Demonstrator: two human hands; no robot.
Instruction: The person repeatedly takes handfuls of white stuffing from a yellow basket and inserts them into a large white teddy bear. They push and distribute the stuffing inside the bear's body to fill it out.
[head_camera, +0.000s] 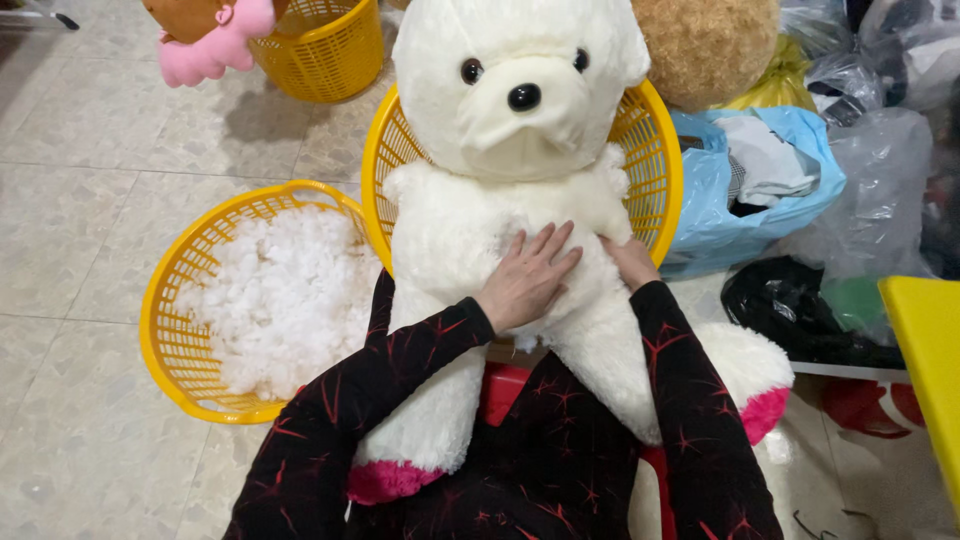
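A big white plush bear (480, 230) with black eyes, a black nose and pink foot soles sits upright on my lap, facing me. My left hand (527, 280) lies flat on its belly with the fingers spread. My right hand (630, 262) presses against the bear's side, its fingers partly sunk into the fur and hidden. Both arms wear black sleeves with red line patterns.
A yellow basket (185, 340) full of white stuffing lies tilted at my left. Behind the bear stands another yellow basket (655, 160), and a third (320, 50) sits at the back. A blue bag (745, 190), plastic bags, a brown plush and a yellow surface (925, 340) crowd the right.
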